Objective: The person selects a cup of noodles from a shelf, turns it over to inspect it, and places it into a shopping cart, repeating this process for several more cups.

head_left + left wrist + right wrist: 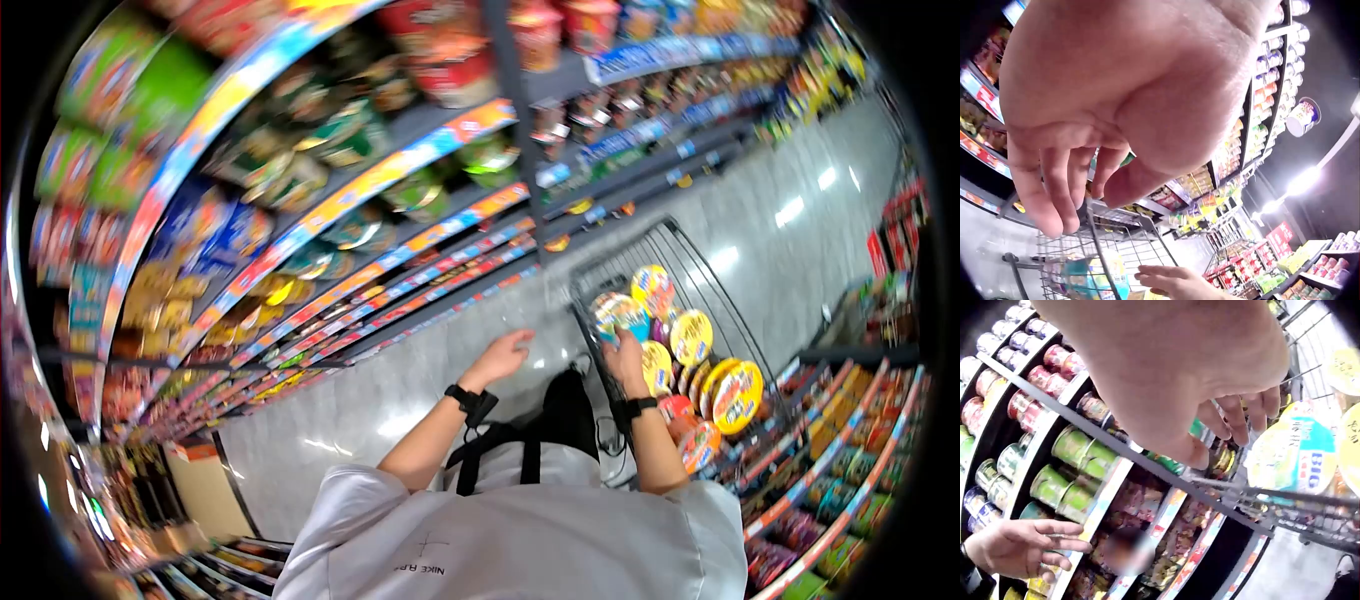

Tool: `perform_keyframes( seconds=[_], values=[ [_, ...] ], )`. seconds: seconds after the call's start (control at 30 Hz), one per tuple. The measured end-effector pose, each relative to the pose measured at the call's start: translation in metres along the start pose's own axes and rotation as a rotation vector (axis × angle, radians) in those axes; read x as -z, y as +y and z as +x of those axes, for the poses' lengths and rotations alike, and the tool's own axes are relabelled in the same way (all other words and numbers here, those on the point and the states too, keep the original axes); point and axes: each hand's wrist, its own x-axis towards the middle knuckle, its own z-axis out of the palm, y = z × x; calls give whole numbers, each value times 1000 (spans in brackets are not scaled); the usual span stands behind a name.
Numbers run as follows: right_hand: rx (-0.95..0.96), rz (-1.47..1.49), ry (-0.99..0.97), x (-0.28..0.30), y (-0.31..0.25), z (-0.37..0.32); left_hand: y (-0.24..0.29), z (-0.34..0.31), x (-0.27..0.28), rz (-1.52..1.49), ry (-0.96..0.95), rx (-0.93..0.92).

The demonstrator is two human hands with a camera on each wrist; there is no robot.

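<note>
My right hand (628,362) hovers at the near side of a black wire shopping cart (588,318). Its fingers hang loosely bent and hold nothing in the right wrist view. In the head view it overlaps a large white and blue noodle cup (612,312) marked BIG, which lies in the cart. More instant noodle cups are there: a yellow-lidded one (691,337), a row ending in a yellow and red lid (738,396), and red ones. My left hand (497,362) reaches forward over the floor, left of the cart, with relaxed fingers and nothing in it.
Tall shelves (400,140) of packaged noodles and cups run along the left and front. Low shelves (830,480) of packets stand at the right, close to the cart. Grey shiny floor (790,230) stretches ahead. A cardboard-coloured panel (207,490) stands behind at left.
</note>
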Motion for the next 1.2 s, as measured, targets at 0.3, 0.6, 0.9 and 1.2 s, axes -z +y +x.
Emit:
perform_keyframes(
  seconds=[0.3, 0.6, 0.9, 1.2],
  values=[
    [608, -64, -516, -128, -251, -92, -134, -198, 98, -37, 423, -143],
    [1057, 138, -780, -200, -489, -194, -174, -386, 204, -449, 989, -303],
    [1075, 575, -840, -175, -703, -163, -140, -487, 331, -270, 1295, -440],
    [1298, 912, -539, -104, -882, -142, -27, -546, 467, -72, 1206, -485]
  ],
)
